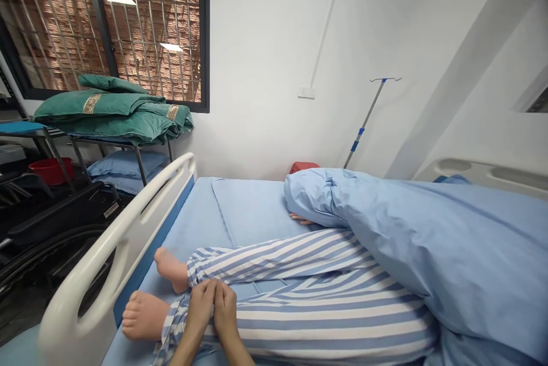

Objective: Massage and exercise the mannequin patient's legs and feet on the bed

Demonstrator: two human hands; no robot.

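White wall behind, barred window (154, 29) at 11-12 o'clock, blue sheet (252, 200) on the bed. Clock is read from the two hands, 12 = away from wearer.

Green bedding pile (107, 109) at 11, wheelchair (55, 229) at 9-10, white footboard (100, 254) at 10. IV pole (371, 109) at 1-2, beyond the bed.

Manikin, judging by the plastic-looking feet, lies with legs across the bed. Near foot (145, 316) at 9, far foot (172, 269) at 10, both bare. Striped pajama trousers (334, 320) run toward 3; blue quilt (411, 240) bunched over the upper body at 2-3. Fingertips (302, 218) poke out from under it at 2.

Left hand (202, 303) and right hand (225, 303) sit side by side over the near lower leg, knuckles touching. Grip: fingers curled closed on both; can't tell if any cloth is pinched inside.

My read on handling: keep both wrists low and level, load even left/right, no leaning on the shin. If cloth is in the grip, ease it upward before shifting it, else it drags the leg. Loose cuff at 8-9 could snag on the heel; watch it.
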